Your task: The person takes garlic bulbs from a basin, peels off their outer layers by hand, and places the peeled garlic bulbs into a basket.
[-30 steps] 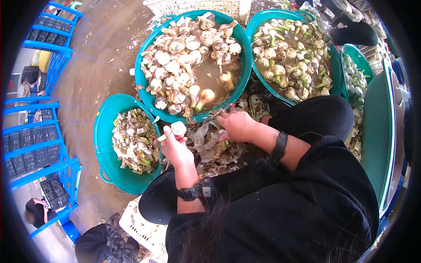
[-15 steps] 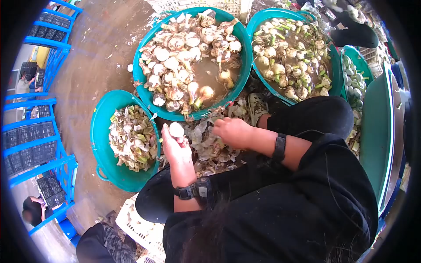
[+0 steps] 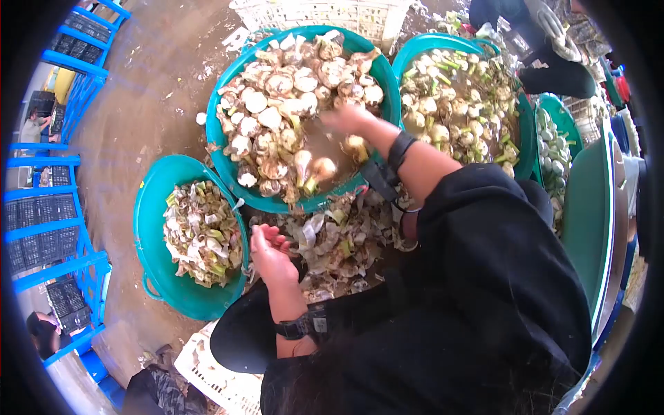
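Observation:
My left hand (image 3: pixel 272 254) is held palm up over my lap, its fingers loosely curled and apart, with no bulb in it. It is nearest to the heap of peeled skins (image 3: pixel 335 242) on the ground. My right hand (image 3: pixel 349 119) reaches over the rim into the big teal tub (image 3: pixel 216 142). Its fingers are blurred, and whether they touch a bulb cannot be made out. Pale round bulbs (image 3: pixel 278 84) with papery brown skins fill most of that tub. Brown, murky water (image 3: pixel 332 153) shows at its right side. Two stemmed bulbs (image 3: pixel 322 169) lie near the front rim.
To the left stands a smaller teal tub (image 3: pixel 153 235) of peelings. A second bulb tub (image 3: pixel 408 52) touches the big one on the right. Behind is a white crate (image 3: pixel 332 15). Blue racks (image 3: pixel 62 266) line the far left. Another person's dark-clothed leg (image 3: pixel 560 76) is at upper right.
The white bulb has left my left hand, whose fingers have loosened. My right hand has moved up and forward from above the peelings into the big tub. The view has shifted slightly.

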`<state>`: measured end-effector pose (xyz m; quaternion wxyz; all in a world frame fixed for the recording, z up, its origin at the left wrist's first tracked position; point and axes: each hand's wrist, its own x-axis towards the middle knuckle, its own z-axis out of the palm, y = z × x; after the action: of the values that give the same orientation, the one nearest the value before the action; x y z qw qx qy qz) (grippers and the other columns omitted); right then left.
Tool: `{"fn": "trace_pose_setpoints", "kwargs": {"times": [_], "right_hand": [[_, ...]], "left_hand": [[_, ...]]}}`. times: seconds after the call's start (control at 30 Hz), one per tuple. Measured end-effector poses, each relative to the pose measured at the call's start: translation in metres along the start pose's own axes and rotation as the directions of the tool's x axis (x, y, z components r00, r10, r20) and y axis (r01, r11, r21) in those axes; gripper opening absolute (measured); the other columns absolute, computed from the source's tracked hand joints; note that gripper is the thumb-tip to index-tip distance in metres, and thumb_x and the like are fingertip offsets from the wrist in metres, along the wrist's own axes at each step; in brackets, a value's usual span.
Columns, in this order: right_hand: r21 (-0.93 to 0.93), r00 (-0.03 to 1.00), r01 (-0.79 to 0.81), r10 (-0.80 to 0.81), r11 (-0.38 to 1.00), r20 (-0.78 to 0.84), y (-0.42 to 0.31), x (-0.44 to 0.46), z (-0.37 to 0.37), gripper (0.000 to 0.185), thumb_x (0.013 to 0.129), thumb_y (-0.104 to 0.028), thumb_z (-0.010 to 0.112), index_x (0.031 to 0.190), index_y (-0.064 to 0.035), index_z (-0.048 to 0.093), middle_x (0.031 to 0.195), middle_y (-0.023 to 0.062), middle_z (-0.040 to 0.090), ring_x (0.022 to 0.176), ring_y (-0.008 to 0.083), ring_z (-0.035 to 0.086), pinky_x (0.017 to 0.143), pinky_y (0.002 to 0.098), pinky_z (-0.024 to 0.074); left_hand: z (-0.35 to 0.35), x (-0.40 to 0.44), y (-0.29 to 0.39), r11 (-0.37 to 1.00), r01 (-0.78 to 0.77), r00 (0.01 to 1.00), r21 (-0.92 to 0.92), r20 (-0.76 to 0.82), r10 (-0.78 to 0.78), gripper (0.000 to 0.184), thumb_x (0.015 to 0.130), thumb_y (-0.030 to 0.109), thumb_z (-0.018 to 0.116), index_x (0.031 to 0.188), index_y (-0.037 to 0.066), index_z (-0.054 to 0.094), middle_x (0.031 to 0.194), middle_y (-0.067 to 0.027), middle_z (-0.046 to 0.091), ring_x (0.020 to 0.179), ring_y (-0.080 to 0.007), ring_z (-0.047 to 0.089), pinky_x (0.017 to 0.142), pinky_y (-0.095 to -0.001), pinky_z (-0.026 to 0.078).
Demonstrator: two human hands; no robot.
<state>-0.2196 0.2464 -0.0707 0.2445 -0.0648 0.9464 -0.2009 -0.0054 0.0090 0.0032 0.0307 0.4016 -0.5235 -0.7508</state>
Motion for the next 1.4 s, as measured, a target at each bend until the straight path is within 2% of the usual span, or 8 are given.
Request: {"fn": "trace_pose_setpoints", "kwargs": {"times": [0.1, 0.37, 0.83, 0.9, 1.0, 1.2, 1.27, 1.4], "right_hand": [[-0.408, 0.973, -0.160, 0.213, 0.899, 0.087, 0.018, -0.034, 0.047, 0.053, 0.070, -0.035, 0.062, 0.115, -0.0095, 0.051, 0.108, 0.0081, 0.059, 0.099, 0.0213, 0.056, 0.082, 0.0405, 0.0437], [0.506, 0.934, 0.287, -0.354, 0.813, 0.039, -0.029, -0.090, 0.036, 0.025, 0.073, -0.021, 0.057, 0.086, 0.0007, 0.056, 0.079, 0.0206, 0.059, 0.075, 0.0349, 0.057, 0.067, 0.0395, 0.0454], [-0.207, 0.769, 0.597, -0.627, 0.775, -0.129, -0.092, -0.169, 0.037, 0.021, 0.076, -0.014, 0.047, 0.066, 0.0008, 0.057, 0.070, 0.0181, 0.061, 0.059, 0.0302, 0.061, 0.056, 0.0371, 0.0502], [0.919, 0.945, -0.311, -0.026, 0.244, 0.327, -0.093, -0.174, 0.033, 0.028, 0.082, -0.021, 0.049, 0.064, -0.0003, 0.056, 0.068, 0.0160, 0.060, 0.056, 0.0277, 0.057, 0.057, 0.0328, 0.0493], [0.973, 0.976, -0.206, -0.055, 0.105, 0.212, -0.095, -0.181, 0.032, 0.031, 0.085, -0.025, 0.049, 0.072, 0.0018, 0.058, 0.066, 0.0131, 0.060, 0.055, 0.0208, 0.055, 0.056, 0.0306, 0.0478], [0.260, 0.934, 0.308, -0.239, 0.915, -0.267, -0.088, -0.177, 0.041, 0.025, 0.085, -0.023, 0.048, 0.083, -0.0002, 0.059, 0.067, 0.0045, 0.058, 0.057, 0.0130, 0.056, 0.043, 0.0288, 0.0438], [0.934, 0.930, -0.356, 0.107, 0.039, 0.351, -0.079, -0.164, 0.045, 0.020, 0.086, -0.018, 0.048, 0.089, -0.0008, 0.058, 0.074, 0.0083, 0.059, 0.061, 0.0170, 0.057, 0.046, 0.0302, 0.0478], [0.883, 0.930, -0.368, -0.120, -0.292, 0.348, -0.080, -0.171, 0.037, 0.025, 0.087, -0.020, 0.045, 0.102, -0.0013, 0.052, 0.090, 0.0091, 0.057, 0.073, 0.0173, 0.056, 0.058, 0.0317, 0.0497]], "left_hand": [[0.016, 0.001, -0.010, 0.998, -0.019, 0.996, 0.063, 0.089, 0.014, 0.020, 0.085, 0.030, 0.052, 0.091, 0.011, 0.052, 0.077, 0.0009, 0.054, 0.064, -0.0083, 0.049, 0.056, -0.0222, 0.041], [0.065, 0.017, -0.008, 0.938, -0.008, 0.973, 0.345, 0.219, -0.073, 0.049, 0.086, 0.041, 0.047, 0.122, 0.009, 0.038, 0.106, -0.0081, 0.046, 0.074, -0.0152, 0.054, 0.054, -0.0238, 0.045], [0.060, -0.003, 0.010, 0.976, 0.085, 0.941, 0.201, 0.307, -0.145, 0.022, 0.081, 0.023, 0.054, 0.091, 0.004, 0.057, 0.083, -0.0027, 0.059, 0.070, -0.0097, 0.054, 0.057, -0.0210, 0.039], [0.053, 0.000, 0.009, 0.970, 0.232, 0.807, -0.079, 0.573, -0.146, 0.028, 0.081, 0.032, 0.051, 0.092, 0.007, 0.057, 0.080, -0.0014, 0.059, 0.067, -0.0100, 0.054, 0.052, -0.0205, 0.037], [0.050, -0.002, 0.015, 0.981, 0.190, 0.865, -0.024, 0.477, -0.156, 0.038, 0.082, 0.042, 0.044, 0.100, 0.011, 0.057, 0.081, 0.0015, 0.061, 0.068, -0.0097, 0.056, 0.048, -0.0196, 0.037], [0.039, -0.011, 0.027, 0.798, -0.413, 0.719, 0.439, 0.695, -0.011, 0.029, 0.077, 0.011, 0.057, 0.104, 0.002, 0.054, 0.088, -0.0017, 0.060, 0.073, -0.0067, 0.054, 0.058, -0.0205, 0.043], [0.035, -0.020, 0.023, 0.621, -0.750, 0.478, 0.229, 0.837, 0.268, 0.037, 0.072, 0.000, 0.058, 0.108, 0.001, 0.051, 0.090, -0.0027, 0.059, 0.073, -0.0079, 0.055, 0.063, -0.0221, 0.045], [0.029, -0.011, 0.007, 0.065, -0.989, 0.145, 0.130, 0.853, 0.502, 0.031, 0.076, 0.002, 0.054, 0.106, 0.000, 0.049, 0.106, -0.0160, 0.054, 0.100, -0.0234, 0.052, 0.082, -0.0318, 0.043]]}}
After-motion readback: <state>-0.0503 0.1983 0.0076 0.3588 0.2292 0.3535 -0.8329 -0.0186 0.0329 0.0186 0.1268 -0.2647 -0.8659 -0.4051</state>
